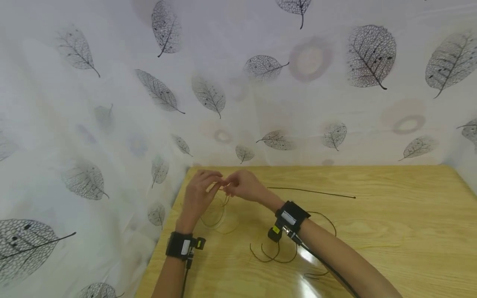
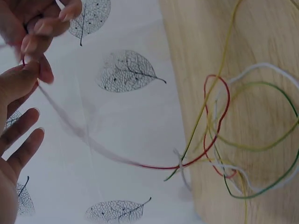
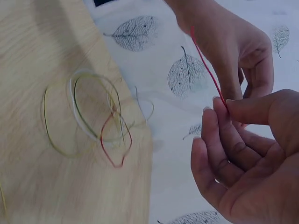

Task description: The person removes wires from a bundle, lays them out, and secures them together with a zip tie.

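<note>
Both hands meet above the table's far left corner in the head view. My left hand (image 1: 197,196) pinches a thin red string between thumb and forefinger, its other fingers spread apart. Close against it, my right hand (image 1: 246,185) pinches the same red string (image 3: 208,65) between thumb and fingertips. A short end of string sticks up past the right fingertips in the right wrist view. From the fingers, the string sags, blurred midway, to a loose tangle of red, white, green and yellow strings (image 2: 266,196). The left fingertips are partly hidden in the right wrist view.
A dark cord (image 1: 313,191) lies straight behind the right forearm, with a knob at its end. Curled dark cords (image 1: 273,260) lie below the right wrist. A leaf-printed white sheet (image 1: 238,95) hangs behind and left of the wooden table (image 1: 391,207).
</note>
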Available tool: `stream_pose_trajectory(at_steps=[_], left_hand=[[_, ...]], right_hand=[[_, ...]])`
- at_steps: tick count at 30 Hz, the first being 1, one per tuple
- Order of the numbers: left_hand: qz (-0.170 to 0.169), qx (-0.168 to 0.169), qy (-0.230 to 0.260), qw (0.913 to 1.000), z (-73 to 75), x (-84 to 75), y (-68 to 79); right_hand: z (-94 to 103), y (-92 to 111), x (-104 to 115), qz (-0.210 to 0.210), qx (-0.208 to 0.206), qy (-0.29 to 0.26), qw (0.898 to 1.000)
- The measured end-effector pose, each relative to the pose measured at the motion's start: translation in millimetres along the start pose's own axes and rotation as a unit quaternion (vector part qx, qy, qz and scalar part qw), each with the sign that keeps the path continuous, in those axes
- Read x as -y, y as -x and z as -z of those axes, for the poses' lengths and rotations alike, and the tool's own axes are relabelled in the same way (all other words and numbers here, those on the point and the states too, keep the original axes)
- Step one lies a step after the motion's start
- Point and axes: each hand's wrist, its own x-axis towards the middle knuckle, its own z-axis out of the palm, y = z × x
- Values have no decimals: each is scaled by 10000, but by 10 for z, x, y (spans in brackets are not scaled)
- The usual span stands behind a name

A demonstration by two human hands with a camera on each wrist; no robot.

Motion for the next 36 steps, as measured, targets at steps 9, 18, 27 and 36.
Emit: stream_pose_trajectory(at_steps=[9,18,27,36], left_hand=[[311,610,-343,9971,31,100,105],[617,319,-581,9959,268,376,271],[625,75,-619,9961,415,496,322],[492,-8,-746,9960,470,494,341]], right_hand=[[307,140,-42,550,-517,2346,9692],[843,448,-123,276,-979,3092,9455],[1268,767,-229,188,-1317,3281,9352],[1641,1256,-498,56,-1617,3338,9286]])
